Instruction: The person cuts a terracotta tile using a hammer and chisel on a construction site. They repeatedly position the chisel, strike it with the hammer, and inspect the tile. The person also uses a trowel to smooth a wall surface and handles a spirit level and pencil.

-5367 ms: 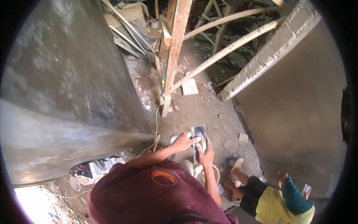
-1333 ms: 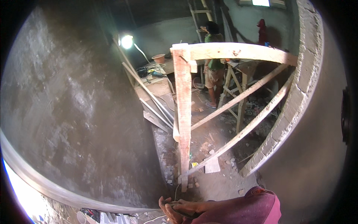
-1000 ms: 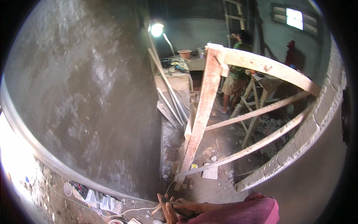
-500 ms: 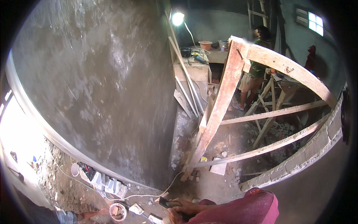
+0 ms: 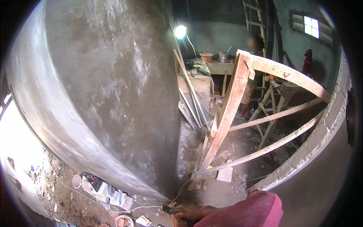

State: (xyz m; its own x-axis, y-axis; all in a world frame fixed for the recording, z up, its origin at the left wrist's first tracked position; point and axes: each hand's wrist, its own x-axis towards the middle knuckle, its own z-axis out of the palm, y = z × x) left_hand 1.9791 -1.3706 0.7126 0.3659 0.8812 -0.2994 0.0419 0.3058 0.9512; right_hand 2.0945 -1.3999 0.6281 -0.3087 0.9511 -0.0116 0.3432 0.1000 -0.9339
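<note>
My right hand (image 5: pixel 184 212) reaches in from the lower right, under a magenta sleeve (image 5: pixel 245 210). Its fingers are wrapped round a dark, blocky tool (image 5: pixel 167 209) whose kind I cannot make out. Just below it, part of my left hand (image 5: pixel 177 220) shows at the bottom edge; its fingers are mostly cut off. A pale cable (image 5: pixel 147 206) runs close by along the ground. Left of the hands stands a white bucket (image 5: pixel 124 220) with reddish broken pieces in it, and a pale flat chunk (image 5: pixel 143 220) lies beside it.
A tall grey plastered wall (image 5: pixel 113 94) fills the left. Beyond the hands stands a timber frame (image 5: pixel 227 125) with slanting braces. Further back are a person (image 5: pixel 247 98) by a wooden trestle (image 5: pixel 272 113), a bright lamp (image 5: pixel 180 31) and a ledge holding an orange basin (image 5: pixel 206 57).
The view has turned, so the white bucket sits lower in it. Another person's forearm at the lower left has almost left the picture. My right hand keeps its hold on the dark tool.
</note>
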